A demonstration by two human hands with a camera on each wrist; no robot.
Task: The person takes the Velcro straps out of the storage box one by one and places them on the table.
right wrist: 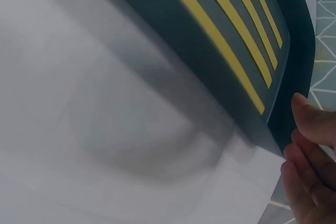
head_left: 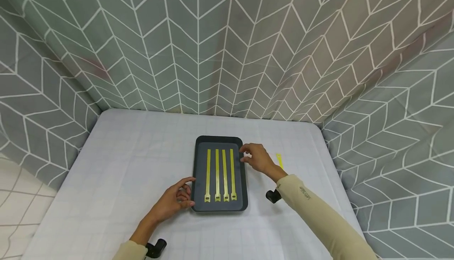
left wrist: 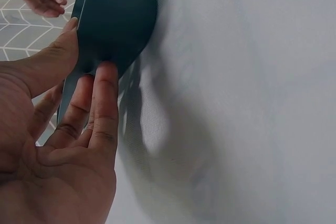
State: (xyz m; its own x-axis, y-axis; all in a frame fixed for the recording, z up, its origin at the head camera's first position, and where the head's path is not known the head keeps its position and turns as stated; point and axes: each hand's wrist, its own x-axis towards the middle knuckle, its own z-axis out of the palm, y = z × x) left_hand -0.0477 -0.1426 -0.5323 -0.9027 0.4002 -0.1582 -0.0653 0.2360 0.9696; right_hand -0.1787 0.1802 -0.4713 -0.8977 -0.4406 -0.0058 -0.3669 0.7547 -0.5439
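Observation:
A dark grey rectangular tray [head_left: 219, 207] is held at both sides. Several flat yellow cable straps [head_left: 224, 173] lie side by side in it, lengthwise, their slotted ends toward me. At the tray's near left side, my left hand [head_left: 173, 201] grips the edge; the left wrist view shows the thumb at the rim and fingertips [left wrist: 107, 69] against the outer wall. My right hand [head_left: 259, 157] pinches the far right corner, thumb [right wrist: 307, 114] at the rim and the other fingers outside. One more yellow strap [head_left: 279, 158] lies on the table, partly hidden behind the right forearm.
A white cloth [head_left: 142, 153] covers the table. Grey curtains [head_left: 213, 55] with a white zigzag pattern stand along the back and sides. Black wrist cameras [head_left: 156, 248] are worn under both forearms. Tiled floor [head_left: 21, 201] shows at the left.

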